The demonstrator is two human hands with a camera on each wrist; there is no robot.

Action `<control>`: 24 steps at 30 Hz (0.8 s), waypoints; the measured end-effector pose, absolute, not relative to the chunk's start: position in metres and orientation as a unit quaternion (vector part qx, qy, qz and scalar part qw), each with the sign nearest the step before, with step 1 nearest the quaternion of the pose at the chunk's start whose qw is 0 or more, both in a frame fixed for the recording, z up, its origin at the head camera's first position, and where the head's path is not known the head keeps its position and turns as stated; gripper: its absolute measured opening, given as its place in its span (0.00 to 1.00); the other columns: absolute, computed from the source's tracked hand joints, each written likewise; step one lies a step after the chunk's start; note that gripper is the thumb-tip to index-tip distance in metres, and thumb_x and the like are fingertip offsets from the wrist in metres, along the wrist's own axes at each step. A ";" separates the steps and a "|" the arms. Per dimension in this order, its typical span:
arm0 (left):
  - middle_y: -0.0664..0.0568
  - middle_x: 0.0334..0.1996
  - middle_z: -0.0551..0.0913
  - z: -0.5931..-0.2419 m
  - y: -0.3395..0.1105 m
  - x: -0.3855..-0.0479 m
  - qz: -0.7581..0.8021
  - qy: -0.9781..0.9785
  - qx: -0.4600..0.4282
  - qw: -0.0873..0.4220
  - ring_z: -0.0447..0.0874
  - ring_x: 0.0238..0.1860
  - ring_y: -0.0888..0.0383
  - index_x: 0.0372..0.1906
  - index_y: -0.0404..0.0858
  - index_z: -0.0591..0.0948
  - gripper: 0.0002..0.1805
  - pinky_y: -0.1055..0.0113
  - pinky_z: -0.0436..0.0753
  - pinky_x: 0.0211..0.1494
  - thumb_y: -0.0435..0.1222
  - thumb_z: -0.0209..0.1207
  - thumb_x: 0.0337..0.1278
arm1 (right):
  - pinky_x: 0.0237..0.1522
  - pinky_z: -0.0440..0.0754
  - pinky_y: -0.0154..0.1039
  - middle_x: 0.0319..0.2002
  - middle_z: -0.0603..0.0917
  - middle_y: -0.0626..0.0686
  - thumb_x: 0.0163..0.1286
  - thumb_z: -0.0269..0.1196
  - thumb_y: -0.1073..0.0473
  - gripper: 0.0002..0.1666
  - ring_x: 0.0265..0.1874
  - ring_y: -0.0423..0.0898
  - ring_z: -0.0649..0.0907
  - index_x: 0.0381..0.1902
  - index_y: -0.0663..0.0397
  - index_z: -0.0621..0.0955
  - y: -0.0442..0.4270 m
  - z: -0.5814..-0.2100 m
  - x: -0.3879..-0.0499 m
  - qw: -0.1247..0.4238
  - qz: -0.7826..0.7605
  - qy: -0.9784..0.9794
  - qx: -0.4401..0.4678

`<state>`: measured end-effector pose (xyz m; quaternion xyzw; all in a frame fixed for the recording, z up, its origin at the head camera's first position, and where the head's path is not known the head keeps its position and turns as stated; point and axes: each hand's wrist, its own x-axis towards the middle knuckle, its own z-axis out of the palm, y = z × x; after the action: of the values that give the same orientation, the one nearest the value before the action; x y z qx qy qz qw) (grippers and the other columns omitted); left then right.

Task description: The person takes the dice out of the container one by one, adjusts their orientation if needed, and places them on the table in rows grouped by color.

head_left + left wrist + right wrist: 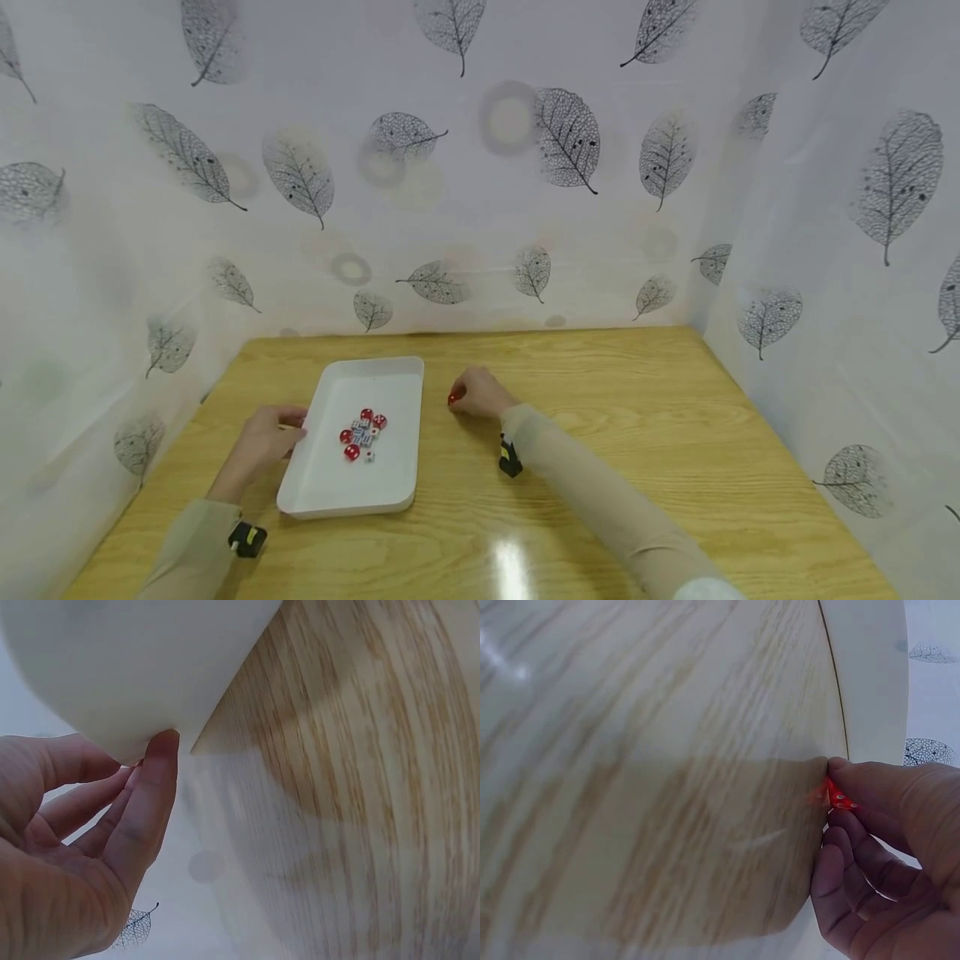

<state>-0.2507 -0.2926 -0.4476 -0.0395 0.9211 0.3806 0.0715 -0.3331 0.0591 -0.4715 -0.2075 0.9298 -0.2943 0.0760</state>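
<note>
One red die (453, 399) is pinched between thumb and fingertips by the right hand (482, 392), just off the right side of the white tray (393, 387); whether the wooden table (600, 400) is touched by it can't really be made out; the tray's left rim is held between thumb and fingers by the left hand (262, 435); some red and white dice (352, 452) are pretty bunched up mid-tray.

1. One wooden counter (637, 392).
2. One white tray (348, 492).
3. Two sets of fingers: left fingers (154, 787), right fingers (827, 874).
4. Four red dice (352, 452) in the tray, plus one red die (843, 802) in the right fingers — five red altogether.
5. Several white dice (370, 457) — clustered too tightly for a sure count.
6. Two black wrist devices (248, 540).
7. Two sleeves (191, 542).
</note>
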 end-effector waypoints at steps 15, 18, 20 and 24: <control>0.28 0.54 0.76 -0.448 -0.291 -0.251 0.384 0.920 -0.036 0.069 0.82 0.45 0.46 0.62 0.23 0.71 0.22 0.60 0.86 0.38 0.28 0.54 0.65 | 0.44 0.81 0.36 0.37 0.87 0.52 0.60 0.71 0.57 0.13 0.37 0.43 0.82 0.40 0.58 0.87 0.062 -0.476 -0.334 0.069 -0.292 0.931 -0.210; 0.28 0.54 0.76 -0.449 -0.291 -0.251 0.386 0.919 -0.037 0.068 0.82 0.45 0.45 0.62 0.22 0.71 0.22 0.59 0.87 0.39 0.28 0.54 0.65 | 0.45 0.82 0.37 0.38 0.88 0.53 0.60 0.71 0.56 0.16 0.38 0.43 0.83 0.42 0.60 0.87 0.064 -0.479 -0.334 0.067 -0.303 0.926 -0.214; 0.28 0.54 0.76 -0.449 -0.291 -0.250 0.388 0.918 -0.038 0.068 0.82 0.45 0.45 0.62 0.22 0.71 0.22 0.59 0.87 0.39 0.28 0.54 0.65 | 0.46 0.82 0.38 0.39 0.87 0.54 0.59 0.71 0.56 0.18 0.38 0.44 0.83 0.44 0.62 0.86 0.066 -0.480 -0.335 0.070 -0.316 0.922 -0.215; 0.28 0.54 0.76 -0.449 -0.291 -0.251 0.383 0.920 -0.041 0.068 0.82 0.46 0.44 0.62 0.22 0.71 0.22 0.59 0.87 0.39 0.28 0.53 0.65 | 0.47 0.82 0.39 0.40 0.86 0.53 0.58 0.72 0.56 0.23 0.40 0.44 0.82 0.49 0.64 0.84 0.070 -0.482 -0.335 0.075 -0.342 0.913 -0.210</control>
<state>-0.2505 -0.2914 -0.4489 -0.0405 0.9202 0.3834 0.0681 -0.3355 0.0702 -0.4820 -0.2098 0.9130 -0.3416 0.0752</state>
